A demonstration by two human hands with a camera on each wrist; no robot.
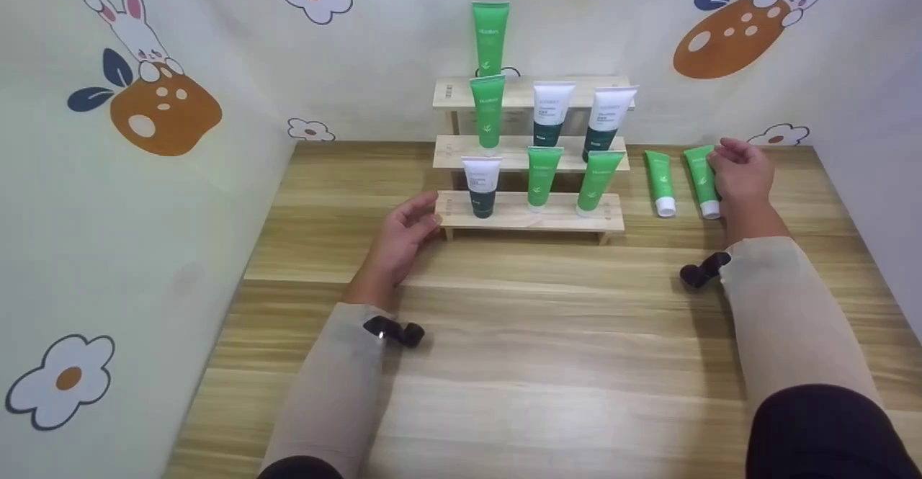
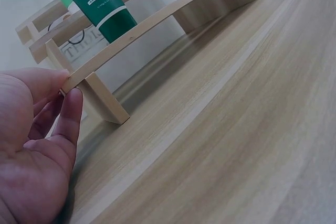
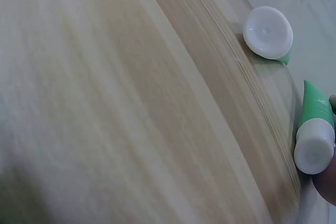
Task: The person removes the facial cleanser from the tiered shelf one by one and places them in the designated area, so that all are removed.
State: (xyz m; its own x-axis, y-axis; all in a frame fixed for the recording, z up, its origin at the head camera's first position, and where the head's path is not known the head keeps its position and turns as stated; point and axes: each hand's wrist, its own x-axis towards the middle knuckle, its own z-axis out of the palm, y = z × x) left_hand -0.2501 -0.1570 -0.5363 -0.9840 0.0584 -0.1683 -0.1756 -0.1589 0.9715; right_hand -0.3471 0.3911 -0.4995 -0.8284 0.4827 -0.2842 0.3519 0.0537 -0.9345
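At the left end of a three-tier wooden stand, the left hand is pinching the edge of the lowest shelf between thumb and fingers. To the right of the stand, the right hand is gripping a green tube along its right side, while that tube is lying on the table with its white cap pointing toward the person. Just beside it, to the left, a second green tube is lying the same way, apart from the fingers.

On the stand, tubes are standing on their caps: one tall green tube is occupying the top tier; a green one and two white-and-dark-green tubes are sharing the middle; a smaller white-and-dark-green tube and two green ones are lining the lowest shelf.
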